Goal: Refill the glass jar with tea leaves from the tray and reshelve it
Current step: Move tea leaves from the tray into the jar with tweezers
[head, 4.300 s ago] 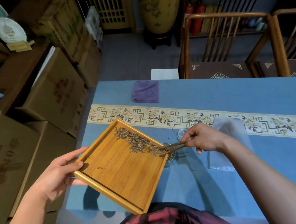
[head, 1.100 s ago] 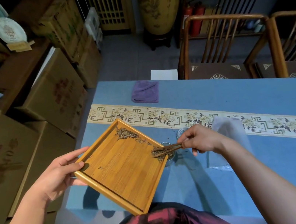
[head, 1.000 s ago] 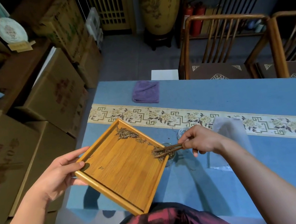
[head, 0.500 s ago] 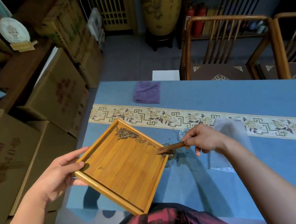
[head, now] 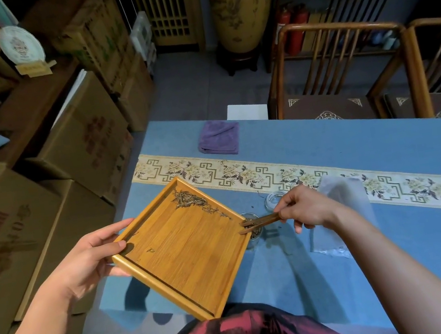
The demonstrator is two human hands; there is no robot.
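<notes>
A: Starting at the left of the frame, what is the left hand [head: 88, 258] doing?

B: It is clasped on the left corner of the bamboo tray [head: 186, 251], thumb pressed on the inner face, fingers underneath. The tray is held off the table [head: 385, 158], its right corner over the glass jar [head: 252, 229].

A: And the tea?

B: A small heap of tea leaves [head: 188, 201] sits in the tray's upper corner, with a thin trail running along the upper right rim toward the jar.

A: How would they handle?

B: I judge them dry, light and brittle, likely to scatter; better swept than pinched. The tray looks stiff and light, safe to hold by a corner.

A: The right hand [head: 306, 206]?

B: Closed around wooden tongs [head: 259, 221], whose tips lie nearly together at the jar's mouth, with leaves on them.

A: The jar itself?

B: Just right of centre, standing on the table, mostly hidden behind the tray's corner. Glass, so fragile and slippery; I would grasp it round the body. What seems its lid [head: 273, 200] lies just beyond.
</notes>
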